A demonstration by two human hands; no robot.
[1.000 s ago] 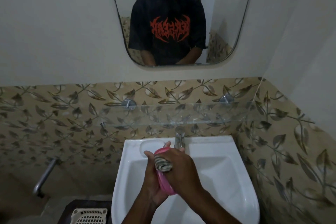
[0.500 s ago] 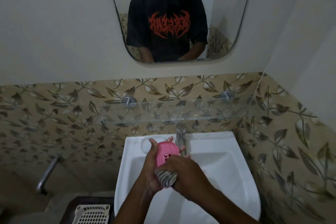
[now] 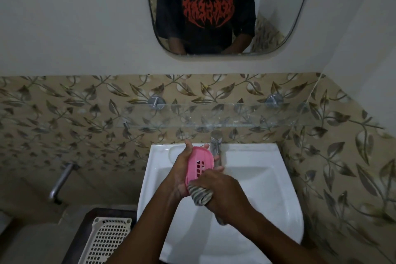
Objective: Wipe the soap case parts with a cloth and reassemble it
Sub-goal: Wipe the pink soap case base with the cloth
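Note:
Over the white sink (image 3: 267,178) my left hand (image 3: 180,174) grips a pink soap case part (image 3: 198,162) with slotted holes, held upright with its far end near the tap. My right hand (image 3: 222,193) is closed around a grey striped cloth (image 3: 200,195) pressed against the lower end of the pink part. My hands hide the bottom edge of the part. Any other soap case part is out of sight.
A chrome tap (image 3: 216,142) stands just behind the pink part. A glass shelf (image 3: 214,115) hangs above the sink on the leaf-patterned tiles. A cream perforated basket (image 3: 105,240) lies on a dark surface at lower left. A metal pipe (image 3: 61,180) sticks out on the left wall.
The cloth in my right hand slid from the top of the pink part down to its lower end, uncovering the slotted face. The view has tilted downward.

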